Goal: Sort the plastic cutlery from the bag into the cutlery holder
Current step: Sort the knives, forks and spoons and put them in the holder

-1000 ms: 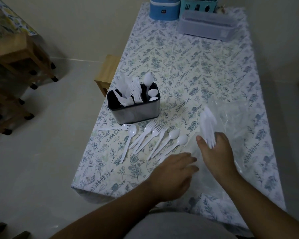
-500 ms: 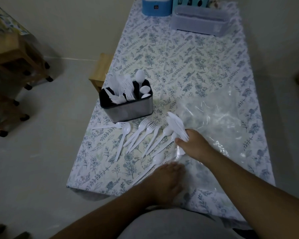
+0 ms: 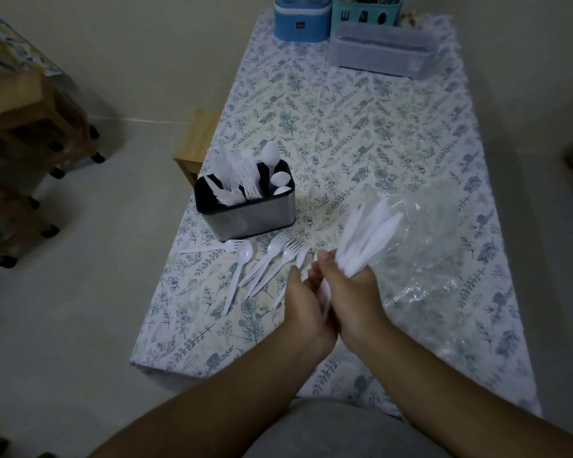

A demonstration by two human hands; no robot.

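The desk [image 3: 361, 133], under a leaf-print cloth, runs away from the person, with bare floor along its left edge and open cloth beyond the work area, so there is free room to carry cutlery across. The clear plastic bag [image 3: 424, 246] lies crumpled and flattened on the right side, limp and likely to slide if tugged. The cutlery holder [image 3: 245, 209] stands upright near the left edge, already stocked with knives, forks and spoons in separate compartments; it sits close enough to that edge that a hard push could shift it off.

Loose forks [image 3: 278, 256] and a spoon [image 3: 237, 276] lie fanned on the cloth just in front of the holder. The right hand [image 3: 351, 292] grips a bunch of white knives [image 3: 368, 239] by their handles, blades fanned upward. The left hand [image 3: 306, 302] presses against the right; whether it grips anything, I cannot tell. These pieces look light, stiff and slick, so bunching by the handles seems safest.
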